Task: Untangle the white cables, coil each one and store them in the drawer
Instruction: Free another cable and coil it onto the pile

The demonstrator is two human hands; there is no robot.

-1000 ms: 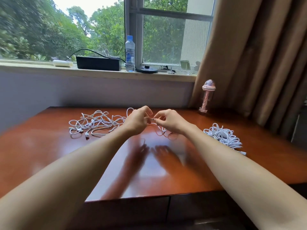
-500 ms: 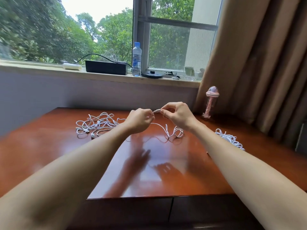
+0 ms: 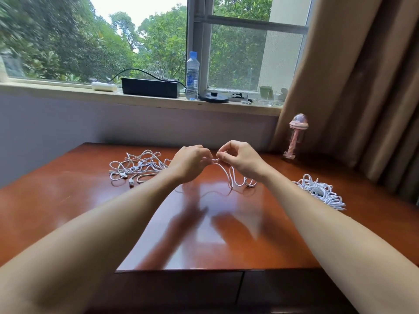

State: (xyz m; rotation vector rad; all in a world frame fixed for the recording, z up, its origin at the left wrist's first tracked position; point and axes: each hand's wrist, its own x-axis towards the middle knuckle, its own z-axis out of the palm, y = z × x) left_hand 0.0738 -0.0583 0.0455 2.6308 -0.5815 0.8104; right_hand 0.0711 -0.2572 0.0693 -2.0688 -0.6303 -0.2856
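- Lifted above the counter [image 3: 204,234] now, after sitting low near the wood a second ago: left hand [image 3: 191,163] and right hand [image 3: 241,159], close together but not touching.
- Both pinching one white cable [image 3: 231,180]: left with fingers curled round it, right with thumb and forefinger on what looks like its end.
- Drawn out further than before: a slack stretch falling from between the hands to wavy loops resting on the counter under the right wrist.
- Probably means one cable nearly freed from the tangle [image 3: 138,168], which lies on the counter left of the hands. Cannot tell whether any link remains behind the left hand.
- No change in the finished coils [image 3: 319,192], heaped on the counter to the right, well apart from the hands.
- Next, by judgement: winding this loose length into a coil.
- Nothing stored yet; drawer fronts [image 3: 181,288] under the counter edge look closed.
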